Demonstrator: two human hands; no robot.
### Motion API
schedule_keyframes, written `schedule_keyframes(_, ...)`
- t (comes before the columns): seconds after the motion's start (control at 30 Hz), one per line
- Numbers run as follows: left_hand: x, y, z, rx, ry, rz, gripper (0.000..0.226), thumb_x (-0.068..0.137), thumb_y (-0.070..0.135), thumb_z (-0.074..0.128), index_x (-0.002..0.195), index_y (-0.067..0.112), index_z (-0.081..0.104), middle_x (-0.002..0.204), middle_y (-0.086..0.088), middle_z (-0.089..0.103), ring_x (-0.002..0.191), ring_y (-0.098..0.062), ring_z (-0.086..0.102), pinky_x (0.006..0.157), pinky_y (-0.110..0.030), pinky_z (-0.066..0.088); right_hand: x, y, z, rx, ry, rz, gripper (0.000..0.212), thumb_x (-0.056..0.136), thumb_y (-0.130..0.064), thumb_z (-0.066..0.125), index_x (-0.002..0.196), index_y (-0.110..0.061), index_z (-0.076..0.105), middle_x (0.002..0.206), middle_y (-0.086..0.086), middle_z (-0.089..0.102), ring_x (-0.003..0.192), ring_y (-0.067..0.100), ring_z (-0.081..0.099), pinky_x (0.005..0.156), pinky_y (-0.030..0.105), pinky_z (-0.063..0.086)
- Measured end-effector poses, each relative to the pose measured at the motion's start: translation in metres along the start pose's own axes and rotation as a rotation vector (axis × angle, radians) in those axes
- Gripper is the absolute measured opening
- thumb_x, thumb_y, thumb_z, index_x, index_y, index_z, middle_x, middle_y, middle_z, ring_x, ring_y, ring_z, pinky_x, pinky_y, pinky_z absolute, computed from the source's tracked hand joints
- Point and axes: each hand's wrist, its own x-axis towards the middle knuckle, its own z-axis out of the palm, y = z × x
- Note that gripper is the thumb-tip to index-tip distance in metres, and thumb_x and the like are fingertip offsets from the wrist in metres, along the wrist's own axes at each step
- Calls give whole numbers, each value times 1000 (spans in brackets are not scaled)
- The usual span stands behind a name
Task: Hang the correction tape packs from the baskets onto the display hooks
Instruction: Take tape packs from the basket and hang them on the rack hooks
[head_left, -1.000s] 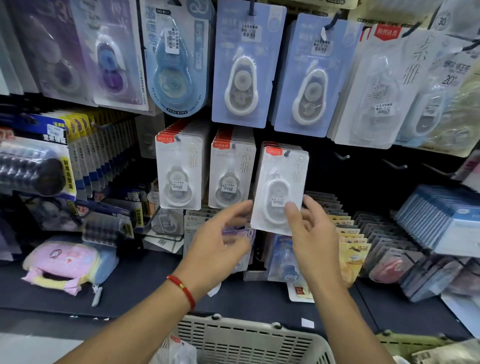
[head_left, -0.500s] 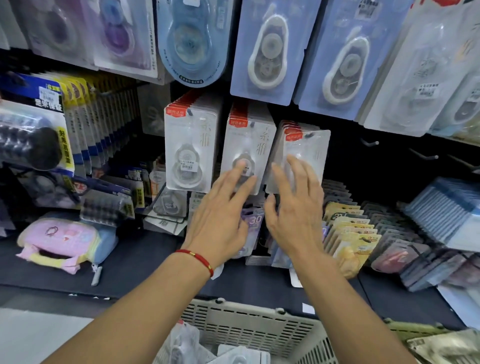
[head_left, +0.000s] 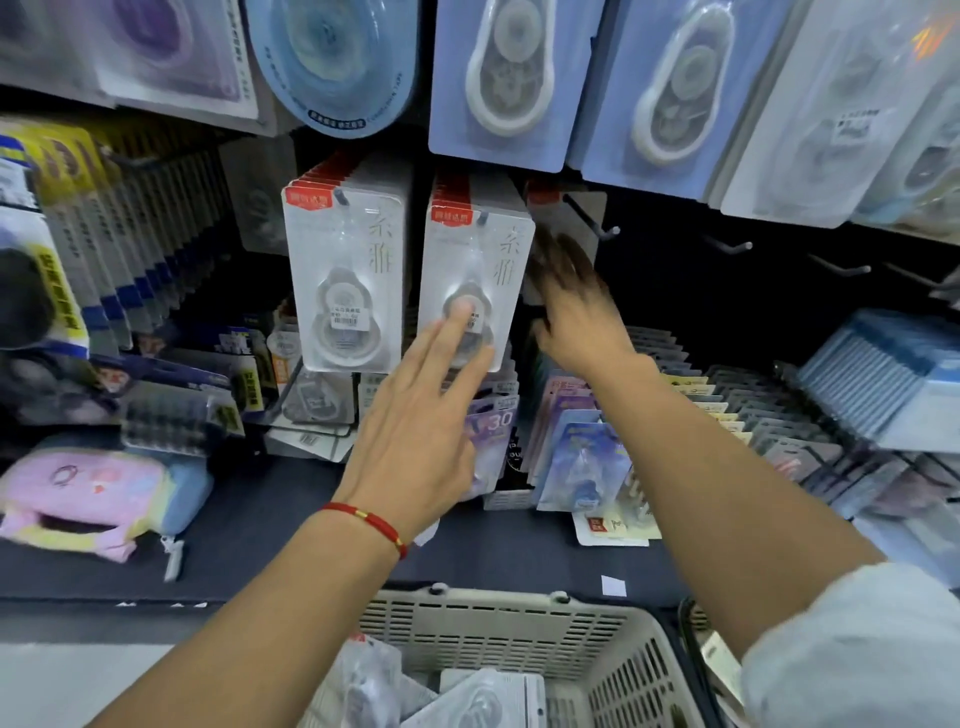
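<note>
Two full rows of white correction tape packs with red tops hang on hooks, the left row (head_left: 345, 275) and the middle row (head_left: 475, 280). A third row (head_left: 569, 218) sits pushed back on its hook (head_left: 597, 226). My left hand (head_left: 426, 415) has straight fingers touching the front pack of the middle row. My right hand (head_left: 571, 312) is blurred and presses the third row's packs with spread fingers. The beige basket (head_left: 498, 623) below holds more packs (head_left: 478, 701).
Bare hooks (head_left: 727, 245) stick out to the right of the third row. Larger blue packs (head_left: 509, 78) hang above. Boxed goods (head_left: 883, 379) and carded items fill the dark shelf below. A pink pouch (head_left: 88, 493) lies at the left.
My right hand has let go of the pack it held and pushed the third row back along its hook. My left hand has moved up onto the middle row. The view has moved closer.
</note>
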Motion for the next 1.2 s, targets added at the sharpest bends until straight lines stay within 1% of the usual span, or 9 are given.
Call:
schedule_keyframes(0.1, -5, -4, -7, 31, -51, 6, 84, 86, 0, 60, 163, 23, 34, 177, 7, -7, 163, -21, 5, 119, -40, 40, 6, 8, -4, -1, -110, -43, 81, 92, -10, 66, 164, -25, 32, 178, 3, 0, 163, 32, 5, 110, 51, 49)
schedule_keyframes(0.27, -29, -7, -16, 70, -174, 27, 62, 88, 7, 60, 150, 15, 53, 165, -7, 38, 149, -31, 38, 112, -46, 46, -55, 1, -17, 165, -128, 75, 63, 95, -9, 57, 157, -18, 44, 171, 8, 28, 146, 35, 41, 107, 49, 49)
schedule_keyframes(0.37, -67, -12, -3, 268, -396, 114, 53, 94, 20, 54, 146, 23, 53, 138, -1, 61, 128, -30, 53, 100, -44, 46, -126, -14, -16, 368, -54, 195, 35, 94, -18, 55, 124, -13, 72, 126, 8, 71, 106, 29, 68, 94, 41, 55)
schedule_keyframes(0.5, -152, -26, 37, 390, -667, 84, 41, 92, 20, 54, 133, 23, 59, 132, -2, 63, 127, -29, 53, 99, -42, 43, -217, -49, 11, 568, -304, 264, 21, 90, -22, 60, 101, -19, 77, 81, -4, 72, 80, 24, 72, 78, 34, 55)
schedule_keyframes(0.63, -230, -46, 66, 444, -900, -52, 51, 96, 23, 54, 147, 30, 54, 163, -5, 38, 157, -29, 22, 125, -48, 22, -283, -93, 70, 583, -913, 163, 22, 97, -21, 62, 111, -18, 78, 114, 6, 76, 105, 31, 72, 96, 41, 57)
schedule_keyframes(0.73, -256, -54, 68, 398, -829, -199, 56, 93, 22, 60, 148, 34, 54, 176, -4, 9, 163, -29, -8, 131, -54, 1, -319, -123, 121, 485, -1065, 122, 40, 98, -26, 65, 138, -17, 67, 144, 8, 65, 131, 27, 60, 106, 31, 46)
schedule_keyframes(0.93, -295, -29, 78, 193, -666, -475, 56, 93, 18, 63, 147, 29, 54, 177, -3, 1, 162, -27, -13, 133, -44, 1, -376, -154, 201, 289, -1155, 5, 95, 102, -20, 65, 169, -27, -2, 175, -4, -19, 163, 24, -14, 131, 51, 6)
schedule_keyframes(1.07, -298, -8, 88, 183, -557, -547, 45, 91, 20, 67, 136, 26, 64, 173, -7, 25, 163, -31, -1, 132, -50, -3, -384, -138, 225, 187, -1033, -108, 96, 100, -17, 66, 169, -22, 0, 177, 1, 1, 163, 28, 2, 128, 51, 15)
schedule_keyframes(1.2, -289, 3, 101, 129, -503, -503, 43, 84, 10, 72, 127, 17, 72, 162, -11, 45, 161, -33, 16, 132, -46, 10, -397, -126, 230, 58, -951, -152, 86, 87, -27, 78, 158, -15, 31, 150, 13, 44, 140, 32, 38, 116, 46, 32)
